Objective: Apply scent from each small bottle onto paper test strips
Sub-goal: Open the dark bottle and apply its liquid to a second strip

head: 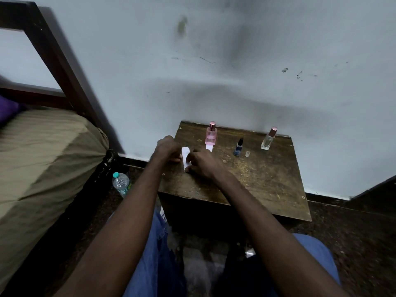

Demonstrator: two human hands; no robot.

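Both my hands meet over white paper strips (185,154) at the left part of a small wooden table (257,181). My left hand (168,148) is curled and holds the strips from the left. From the right, my right hand (202,162) pinches the strips with its fingertips. A pink bottle (211,135) with a rose cap stands at the back, on another white strip (209,148). A small dark blue bottle (239,147) stands to the right of it, with a tiny clear cap (248,153) beside it. A clear bottle (268,139) with a rose cap stands at the back right.
The table stands against a pale, stained wall. A bed with an olive cover (42,151) and a dark wooden frame is at the left. A plastic water bottle (121,183) lies on the floor between bed and table. My knees in blue jeans are below.
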